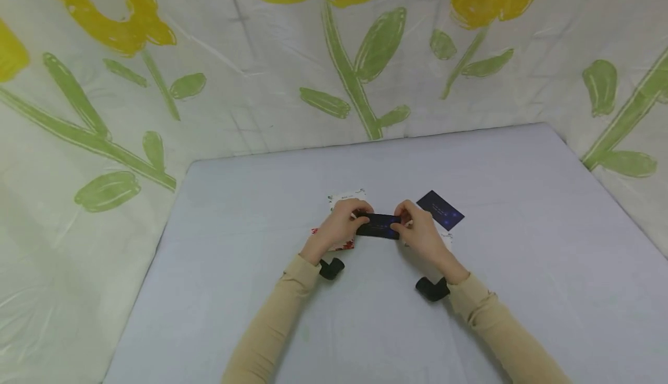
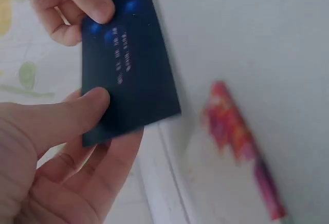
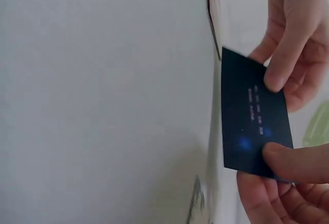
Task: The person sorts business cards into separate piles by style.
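Both hands hold one dark blue card [image 1: 377, 227] with pale printed lines and blue glowing spots, raised over the table. My left hand [image 1: 341, 221] pinches its left end, thumb on the printed face and fingers behind, as the left wrist view shows on the card [image 2: 128, 64]. At the opposite end my right hand [image 1: 421, 236] pinches it the same way, thumb near the blue spots in the right wrist view. Under and beside the left hand lie a white card with small leaf prints [image 1: 339, 197] and a white card with red flowers [image 1: 344, 246], both partly hidden.
Another dark blue card [image 1: 440, 210] lies beyond the right hand. A white leaf-printed card [image 1: 445, 240] shows partly from under that hand. Black wrist cameras [image 1: 332, 268] sit below each wrist. The white table [image 1: 261, 198] ends at a flower-painted curtain [image 1: 271, 82].
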`<action>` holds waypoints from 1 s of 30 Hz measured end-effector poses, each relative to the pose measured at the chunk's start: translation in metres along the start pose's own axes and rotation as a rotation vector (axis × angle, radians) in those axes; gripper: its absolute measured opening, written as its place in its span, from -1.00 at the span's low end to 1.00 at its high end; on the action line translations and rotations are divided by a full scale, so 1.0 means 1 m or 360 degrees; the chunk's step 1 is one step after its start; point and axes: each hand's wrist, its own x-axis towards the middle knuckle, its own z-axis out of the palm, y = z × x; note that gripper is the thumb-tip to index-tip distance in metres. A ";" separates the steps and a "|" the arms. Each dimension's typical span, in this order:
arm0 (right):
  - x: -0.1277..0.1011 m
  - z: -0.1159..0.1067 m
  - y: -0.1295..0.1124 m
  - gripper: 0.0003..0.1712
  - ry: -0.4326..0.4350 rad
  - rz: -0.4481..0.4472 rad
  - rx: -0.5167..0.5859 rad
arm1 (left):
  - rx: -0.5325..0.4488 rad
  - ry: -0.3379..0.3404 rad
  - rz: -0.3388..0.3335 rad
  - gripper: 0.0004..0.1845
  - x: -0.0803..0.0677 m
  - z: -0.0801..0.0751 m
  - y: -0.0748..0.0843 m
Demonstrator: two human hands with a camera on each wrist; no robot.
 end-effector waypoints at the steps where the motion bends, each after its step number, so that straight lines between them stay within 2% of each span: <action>1: 0.002 -0.002 0.001 -0.77 0.0010 -0.0010 0.0015 | -0.0005 0.0013 0.0019 -0.84 0.000 -0.001 0.000; 4: 0.009 -0.007 0.003 -0.79 -0.0001 0.0001 0.0027 | -0.0014 0.0004 0.0047 -0.80 -0.001 -0.005 -0.001; 7: 0.015 -0.011 0.005 -0.82 -0.0070 0.0075 0.0003 | -0.0022 -0.0037 0.0029 -0.77 -0.002 -0.008 -0.001; 12: 0.022 -0.011 0.006 -0.84 -0.0158 0.0151 -0.0103 | -0.0017 -0.0086 -0.0113 -0.76 -0.003 -0.005 0.000; 16: 0.025 -0.006 0.006 -0.85 -0.0178 0.0116 -0.0181 | 0.0019 -0.0062 -0.0205 -0.79 -0.004 0.000 0.000; 22: 0.027 -0.003 0.004 -0.85 -0.0202 0.0112 -0.0359 | 0.0211 -0.0014 -0.0272 -0.80 0.000 0.009 0.004; 30: 0.034 0.000 0.003 -0.82 -0.0299 0.0108 -0.0560 | 0.0483 0.0079 -0.0294 -0.84 0.002 0.016 0.010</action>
